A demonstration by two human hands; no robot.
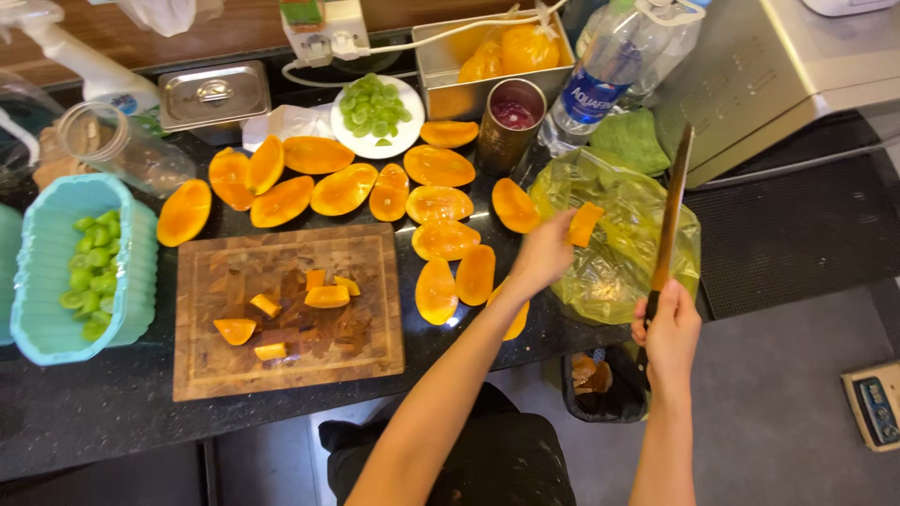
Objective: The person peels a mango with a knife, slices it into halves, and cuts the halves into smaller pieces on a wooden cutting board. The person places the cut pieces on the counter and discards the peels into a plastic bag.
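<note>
mango slice held over the bag, knife upright

left hand (544, 251) pinches an orange mango piece (585, 223) between fingertips, held above the open yellow-green plastic bag (614, 245) at the right end of the dark counter (94, 412). thumb side is hidden behind the hand, so the exact grip on the piece is hard to make out. right hand (667, 334) is closed round the handle of a long knife (671, 206), blade pointing up and away, tilted slightly; the handle is mostly buried in the fist.

just left of the bag, many mango halves (438, 166) lie cut-face up in loose rows; one is partly covered by the left forearm. the wooden cutting board (286, 370) holds a few small mango chunks (327, 296). at far left, a light blue basket (47, 328) with green fruit pieces, cut off by the frame edge. a white plate (349, 141) of green pieces sits behind the halves, beside a metal cup (509, 126) and a steel pan (441, 70) with orange contents in plastic, unclear. a water bottle (605, 75) leans near the bag. below the counter edge, a dark bin (605, 389) is partly hidden by the right arm.
</note>
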